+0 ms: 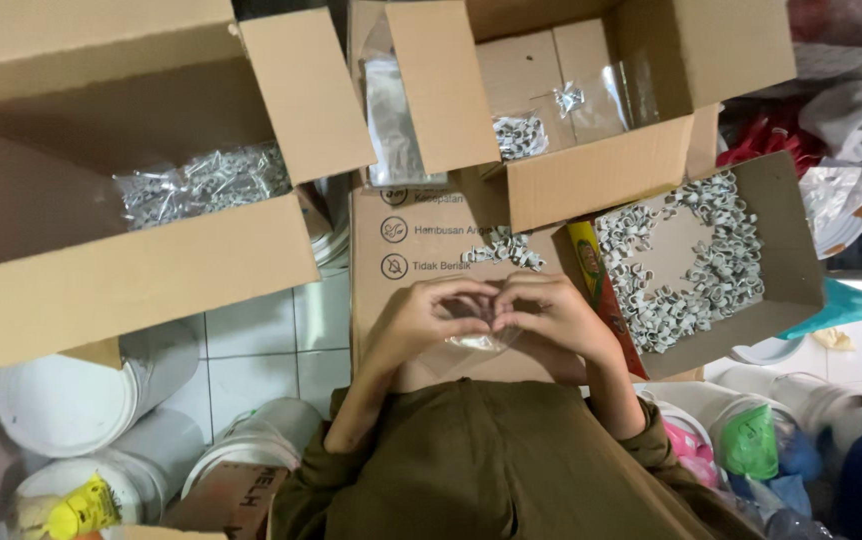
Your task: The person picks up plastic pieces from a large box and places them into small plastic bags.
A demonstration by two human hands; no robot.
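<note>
— White floor tiles (251, 350) and open cardboard boxes surround a flat carton (391, 300). What do the hands hold?

— Left hand (426, 315) and right hand (551, 315) meet at centre, fingers pinched on a small clear plastic bag (479, 343). Grey cable clips (504, 247) lie at twelve o'clock; a tray of clips (791, 270) at two.

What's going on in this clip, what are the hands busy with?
Both hands, left hand and right hand, are together on a small clear plastic bag over a flat cardboard sheet. A little heap of grey clips lies just ahead. A shallow box beside the right hand holds many more, and two open cartons hold filled bags.
</note>
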